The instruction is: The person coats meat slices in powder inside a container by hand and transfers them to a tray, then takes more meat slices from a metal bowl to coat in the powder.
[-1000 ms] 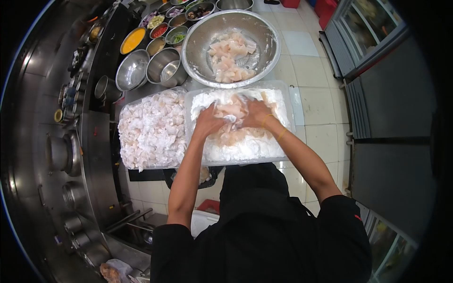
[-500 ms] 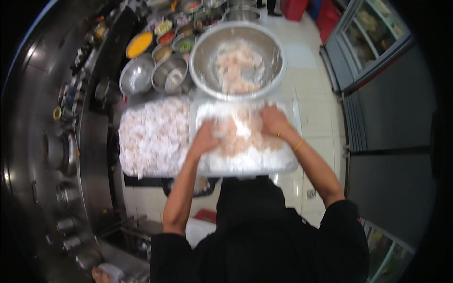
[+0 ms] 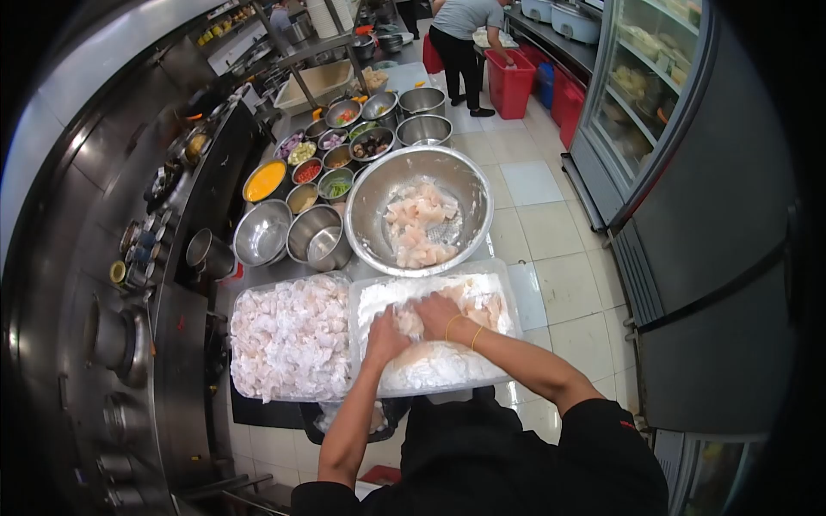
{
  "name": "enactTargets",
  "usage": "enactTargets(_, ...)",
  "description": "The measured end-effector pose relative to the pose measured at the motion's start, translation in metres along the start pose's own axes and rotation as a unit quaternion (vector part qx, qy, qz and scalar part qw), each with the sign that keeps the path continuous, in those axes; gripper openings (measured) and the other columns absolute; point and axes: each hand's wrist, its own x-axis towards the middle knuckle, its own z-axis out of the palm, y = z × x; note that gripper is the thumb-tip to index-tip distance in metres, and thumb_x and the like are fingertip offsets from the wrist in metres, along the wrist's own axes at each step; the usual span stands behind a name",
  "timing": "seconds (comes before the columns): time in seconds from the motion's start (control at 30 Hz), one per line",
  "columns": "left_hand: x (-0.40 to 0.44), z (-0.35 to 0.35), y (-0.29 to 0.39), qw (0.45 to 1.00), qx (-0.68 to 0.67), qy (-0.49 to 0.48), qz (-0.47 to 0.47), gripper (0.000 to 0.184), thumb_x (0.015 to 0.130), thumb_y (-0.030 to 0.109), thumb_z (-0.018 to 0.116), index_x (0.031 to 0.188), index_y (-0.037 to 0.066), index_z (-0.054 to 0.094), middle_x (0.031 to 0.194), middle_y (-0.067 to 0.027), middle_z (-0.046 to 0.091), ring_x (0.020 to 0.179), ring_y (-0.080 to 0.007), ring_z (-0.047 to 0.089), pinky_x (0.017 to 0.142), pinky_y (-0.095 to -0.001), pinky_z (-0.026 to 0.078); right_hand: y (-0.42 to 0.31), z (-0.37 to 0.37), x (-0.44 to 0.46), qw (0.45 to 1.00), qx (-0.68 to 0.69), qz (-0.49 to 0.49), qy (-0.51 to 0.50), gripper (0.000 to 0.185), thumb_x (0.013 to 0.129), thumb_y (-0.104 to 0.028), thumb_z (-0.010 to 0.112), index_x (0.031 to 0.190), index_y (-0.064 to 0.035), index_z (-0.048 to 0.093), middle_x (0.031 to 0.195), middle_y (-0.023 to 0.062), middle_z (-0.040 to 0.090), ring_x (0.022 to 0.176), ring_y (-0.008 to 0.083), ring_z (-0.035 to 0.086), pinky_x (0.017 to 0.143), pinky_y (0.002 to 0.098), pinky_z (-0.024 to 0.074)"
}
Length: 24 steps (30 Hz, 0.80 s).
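A clear plastic tray (image 3: 508, 301) of white powder (image 3: 430, 370) stands in front of me, with pale raw meat pieces (image 3: 482, 301) lying in it. My left hand (image 3: 385, 338) is in the tray's left part, fingers curled against some floury pieces. Close beside it, my right hand (image 3: 437, 316) reaches in from the right, fingers pointing left and bent down around pieces. Its fingertips are partly hidden in powder and meat. Between the two hands a pale piece (image 3: 409, 323) shows. Just beyond the tray, a large metal bowl (image 3: 361, 241) holds more raw pieces (image 3: 422, 219).
Left of the tray is a second tray heaped with powder-coated pieces (image 3: 292, 335). Metal bowls (image 3: 262, 232) and several small ingredient bowls (image 3: 306, 172) fill the table's far left. A glass-door fridge (image 3: 641, 103) stands right. Farther back, a person (image 3: 465, 26) bends over a red bin (image 3: 509, 86).
The head view has tilted up, showing more of the room. My right hand has moved left across the tray and is now close to my left hand; earlier the two were apart.
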Motion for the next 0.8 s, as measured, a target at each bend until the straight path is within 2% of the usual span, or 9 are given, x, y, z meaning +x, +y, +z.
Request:
enactTargets(0.13,-0.001,-0.011,-0.012,0.960,-0.273,0.030,0.043,0.058,0.066,0.007,0.071,0.121,-0.001,0.055,0.111,-0.0218,0.064,0.105,-0.0337,0.062,0.089,-0.0357,0.049,0.001,-0.052,-0.008,0.998,0.001,0.041,-0.041,0.053,0.064,-0.027,0.076,0.112,-0.0112,0.063,0.112,0.0179,0.063,0.112,0.0345,0.057,0.083,0.0485,0.0520)
enactTargets(0.23,-0.013,-0.008,-0.021,0.959,-0.269,0.028,0.080,0.060,0.066,0.008,0.071,0.123,0.000,0.054,0.112,-0.0229,0.064,0.107,-0.0347,0.062,0.091,-0.0365,0.048,0.005,-0.067,-0.022,0.992,-0.077,0.040,-0.095,0.059,0.063,-0.026,0.075,0.119,-0.0105,0.060,0.124,0.0178,0.057,0.117,0.0367,0.053,0.089,0.0497,0.0498)
enactTargets(0.3,-0.033,-0.007,-0.014,0.993,-0.063,0.052,0.079,0.075,0.065,0.018,0.074,0.133,0.000,0.046,0.117,-0.0265,0.060,0.111,-0.0406,0.057,0.095,-0.0442,0.046,0.001,-0.061,-0.035,0.994,-0.089,0.020,-0.058,0.074,0.061,-0.025,0.077,0.129,-0.0107,0.053,0.133,0.0177,0.048,0.120,0.0411,0.049,0.094,0.0514,0.0473)
enactTargets(0.37,-0.038,-0.005,0.000,0.999,0.049,-0.005,0.024,0.093,0.062,0.027,0.077,0.140,-0.002,0.036,0.121,-0.0340,0.054,0.111,-0.0498,0.052,0.096,-0.0460,0.045,-0.018,-0.070,-0.040,0.992,-0.065,0.026,-0.101,0.086,0.058,-0.024,0.079,0.137,-0.0113,0.045,0.137,0.0176,0.041,0.120,0.0450,0.045,0.096,0.0537,0.0455)
enactTargets(0.4,-0.035,0.015,-0.013,0.994,0.053,0.046,0.079,0.097,0.060,0.025,0.079,0.141,-0.001,0.033,0.123,-0.0356,0.052,0.113,-0.0518,0.051,0.096,-0.0464,0.045,-0.021,-0.055,-0.037,0.994,-0.085,0.026,-0.061,0.085,0.058,-0.023,0.079,0.135,-0.0111,0.047,0.134,0.0173,0.044,0.120,0.0436,0.046,0.095,0.0539,0.0459)
enactTargets(0.5,-0.023,0.028,0.004,0.995,0.095,0.031,-0.010,0.090,0.059,0.024,0.082,0.134,-0.004,0.043,0.124,-0.0297,0.055,0.116,-0.0444,0.053,0.099,-0.0429,0.044,-0.018,-0.013,-0.025,0.995,-0.088,0.026,0.032,0.077,0.058,-0.021,0.079,0.129,-0.0096,0.051,0.125,0.0172,0.051,0.117,0.0399,0.049,0.091,0.0539,0.0474)
enactTargets(0.6,-0.010,0.008,0.004,0.992,-0.125,0.027,0.006,0.071,0.061,0.014,0.079,0.125,-0.002,0.052,0.116,-0.0234,0.063,0.108,-0.0366,0.061,0.092,-0.0386,0.048,0.001,-0.004,0.000,0.998,0.002,0.014,0.057,0.055,0.059,-0.019,0.075,0.111,-0.0050,0.061,0.103,0.0197,0.063,0.101,0.0378,0.061,0.084,0.0495,0.0516)
enactTargets(0.73,-0.012,0.000,-0.017,0.981,-0.169,0.071,0.057,0.071,0.062,0.016,0.075,0.125,-0.009,0.053,0.107,-0.0270,0.065,0.102,-0.0401,0.062,0.089,-0.0363,0.050,0.000,-0.047,-0.024,0.997,0.051,0.020,0.052,0.052,0.058,-0.019,0.072,0.107,-0.0046,0.062,0.095,0.0221,0.066,0.094,0.0400,0.063,0.082,0.0464,0.0528)
enactTargets(0.8,-0.023,-0.030,0.003,0.987,-0.159,0.015,0.028,0.075,0.062,0.019,0.075,0.128,-0.008,0.051,0.113,-0.0299,0.061,0.109,-0.0406,0.059,0.093,-0.0370,0.048,0.005,-0.055,-0.029,0.996,0.057,-0.005,0.065,0.054,0.058,-0.019,0.072,0.110,-0.0061,0.062,0.093,0.0214,0.067,0.093,0.0402,0.064,0.083,0.0462,0.0527)
